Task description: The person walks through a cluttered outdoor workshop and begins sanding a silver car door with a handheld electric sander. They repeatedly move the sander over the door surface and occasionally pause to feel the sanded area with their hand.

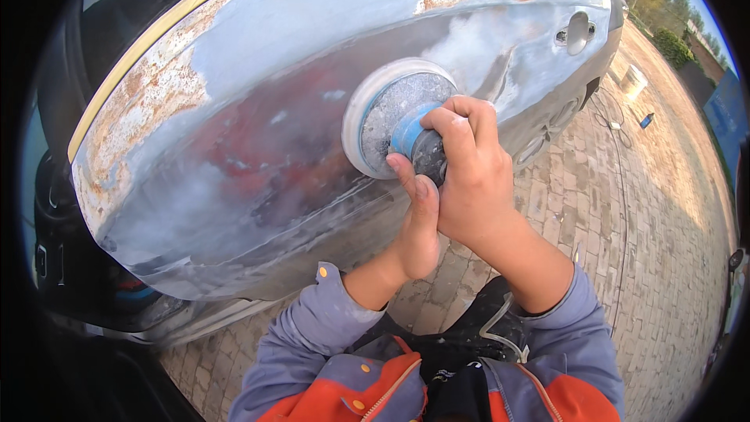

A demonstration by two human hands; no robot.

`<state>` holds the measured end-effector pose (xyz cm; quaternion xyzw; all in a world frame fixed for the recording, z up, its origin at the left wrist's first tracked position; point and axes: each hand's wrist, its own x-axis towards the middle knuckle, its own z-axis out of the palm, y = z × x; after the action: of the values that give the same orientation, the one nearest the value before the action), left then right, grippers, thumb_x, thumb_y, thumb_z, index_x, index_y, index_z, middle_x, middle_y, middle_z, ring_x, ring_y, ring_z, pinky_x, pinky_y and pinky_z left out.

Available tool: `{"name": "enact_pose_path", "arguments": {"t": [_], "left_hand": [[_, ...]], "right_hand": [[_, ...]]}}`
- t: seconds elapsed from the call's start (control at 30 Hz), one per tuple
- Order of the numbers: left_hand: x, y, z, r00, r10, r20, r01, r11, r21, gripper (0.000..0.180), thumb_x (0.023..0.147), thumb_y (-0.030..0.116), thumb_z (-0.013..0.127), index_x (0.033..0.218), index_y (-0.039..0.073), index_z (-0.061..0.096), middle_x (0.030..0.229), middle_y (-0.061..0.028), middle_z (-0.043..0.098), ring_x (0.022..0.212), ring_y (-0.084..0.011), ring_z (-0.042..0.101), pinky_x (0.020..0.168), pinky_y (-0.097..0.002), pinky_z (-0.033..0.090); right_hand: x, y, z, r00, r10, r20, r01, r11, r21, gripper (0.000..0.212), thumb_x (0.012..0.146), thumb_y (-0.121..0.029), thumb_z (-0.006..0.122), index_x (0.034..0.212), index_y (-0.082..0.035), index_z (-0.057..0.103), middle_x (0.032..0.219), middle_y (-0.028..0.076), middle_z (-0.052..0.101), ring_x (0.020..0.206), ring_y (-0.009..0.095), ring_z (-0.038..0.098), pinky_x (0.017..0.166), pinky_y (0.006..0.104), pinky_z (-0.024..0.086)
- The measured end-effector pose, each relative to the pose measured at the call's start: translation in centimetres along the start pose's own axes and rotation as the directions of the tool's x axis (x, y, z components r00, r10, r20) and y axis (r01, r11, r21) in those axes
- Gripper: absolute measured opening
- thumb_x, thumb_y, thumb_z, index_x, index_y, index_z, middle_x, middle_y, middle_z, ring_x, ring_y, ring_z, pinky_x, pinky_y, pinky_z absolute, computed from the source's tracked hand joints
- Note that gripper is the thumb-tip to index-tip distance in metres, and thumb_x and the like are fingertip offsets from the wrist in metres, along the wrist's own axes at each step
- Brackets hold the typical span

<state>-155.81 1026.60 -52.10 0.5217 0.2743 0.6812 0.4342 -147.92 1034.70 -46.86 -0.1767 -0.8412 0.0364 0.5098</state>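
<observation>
A round disc sander (406, 108) with a grey dusty disc, a pale pad rim and a blue and black body is against the outer side of a car door (269, 121). My right hand (478, 168) is wrapped over the sander's body. Below it, my left hand (420, 230) grips the sander's dark end, its fingers mostly hidden behind. The door carries grey-blue filler, a dark red and brown patch beside the pad, and rusty bare areas along the upper edge and left end. Yellow tape (141, 35) lines its top edge.
A door handle (576, 33) stands out at the upper right. Brick paving (594, 266) lies below, crossed by a thin cable (625, 227). A whitish bucket (633, 80) and a small blue object (646, 120) rest farther off. Dark car trim (62, 242) borders the left.
</observation>
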Motion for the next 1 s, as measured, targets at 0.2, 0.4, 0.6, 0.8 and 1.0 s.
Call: {"name": "enact_pose_path", "arguments": {"t": [0.2,0.4,0.6,0.8,1.0], "left_hand": [[-1.4,1.5,-0.1,0.997,-0.034,-0.071,0.025,0.993,-0.116,0.096,0.109,0.078,0.004,0.175,0.011,0.020,0.173,-0.0043,0.038,0.160,-0.0186,0.035,0.130,-0.0383,0.031],[-3.7,0.4,0.0,0.993,-0.084,-0.083,0.071,0.987,-0.146,0.098,0.108,0.078,-0.001,0.175,0.010,0.019,0.175,-0.0047,0.035,0.161,-0.0204,0.034,0.130,-0.0396,0.032],[-2.6,0.3,-0.1,0.998,-0.038,-0.049,0.031,0.991,-0.133,0.095,0.109,0.078,0.002,0.175,0.013,0.019,0.174,-0.0038,0.035,0.161,-0.0197,0.035,0.130,-0.0402,0.032],[-0.8,0.2,0.0,0.993,-0.088,0.073,0.096,0.988,-0.122,0.092,0.110,0.076,0.004,0.176,0.012,0.017,0.174,-0.0062,0.035,0.161,-0.0217,0.036,0.130,-0.0415,0.034],[-0.1,-0.2,0.6,0.990,-0.101,0.096,0.105,0.994,-0.028,0.097,0.109,0.077,0.003,0.176,0.009,0.015,0.176,-0.0093,0.032,0.162,-0.0227,0.035,0.131,-0.0418,0.033]], "right_hand": [[2.0,-3.0,-0.7,0.989,-0.068,0.134,0.065,0.998,0.026,0.052,0.077,-0.014,0.083,0.125,-0.009,0.064,0.124,0.017,0.058,0.092,0.036,0.073,0.063,0.0433,0.062],[1.4,-3.7,-1.3,0.980,-0.076,0.183,0.070,0.997,0.039,0.054,0.075,-0.010,0.088,0.124,-0.007,0.065,0.121,0.017,0.058,0.081,0.036,0.071,0.058,0.0432,0.058],[1.6,-3.0,-1.5,0.979,-0.087,0.185,0.086,0.996,0.012,0.054,0.076,-0.012,0.088,0.124,-0.008,0.065,0.122,0.017,0.058,0.083,0.036,0.071,0.058,0.0436,0.058],[1.3,-1.4,-1.9,0.990,-0.009,0.141,0.011,1.000,-0.013,0.053,0.080,-0.021,0.090,0.124,-0.007,0.065,0.122,0.017,0.058,0.088,0.037,0.072,0.063,0.0446,0.060],[0.7,-0.2,-2.1,0.987,0.023,0.160,-0.020,1.000,-0.016,0.057,0.073,-0.012,0.087,0.125,-0.007,0.065,0.124,0.017,0.058,0.093,0.038,0.074,0.061,0.0438,0.061]]}}
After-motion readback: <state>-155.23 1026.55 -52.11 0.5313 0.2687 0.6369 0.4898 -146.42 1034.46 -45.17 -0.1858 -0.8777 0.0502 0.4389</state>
